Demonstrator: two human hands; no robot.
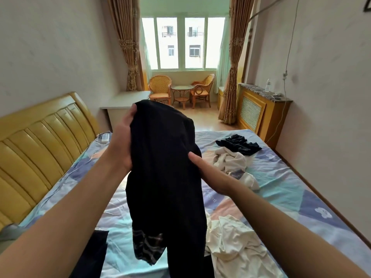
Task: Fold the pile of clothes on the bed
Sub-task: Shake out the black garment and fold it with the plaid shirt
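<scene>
A long black garment (164, 167) hangs in the air above the bed (281, 187), its lower end showing a plaid patch. My left hand (123, 141) grips its upper left edge. Lower down, my right hand (208, 173) pinches its right edge. On the patterned sheet lie a cream garment (234, 249) at the near right, a white crumpled garment (230, 161) in the middle right, and a small black garment (239, 145) beyond it. Another dark piece (94, 253) lies at the near left.
A yellow padded headboard (40, 149) runs along the left. A remote (105, 137) lies by it. A white bedside cabinet (120, 105) stands beyond the bed. Wicker chairs and a small table (181, 93) sit by the window. A radiator cover (259, 109) lines the right wall.
</scene>
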